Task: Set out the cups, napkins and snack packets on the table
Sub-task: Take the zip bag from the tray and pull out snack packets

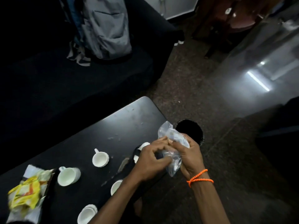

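Both my hands hold a clear plastic bag [171, 135] above the right end of the black table [123, 125]. My left hand [150, 160] pinches its near side; my right hand [189, 156], with an orange thread on the wrist, grips it from the right. Several white cups stand on the table: one [100, 159] in the middle, one [68, 176] to its left, one [115, 187] by my left forearm, one [87, 214] at the near edge. A yellow snack packet [26, 193] lies at the left on something white. Two white pieces [144, 145] show behind my left hand.
A black sofa [72, 81] with a grey backpack [106, 28] stands beyond the table. A round black bin [189, 130] sits on the speckled floor just right of the table, under the bag. Dark furniture is at the far right.
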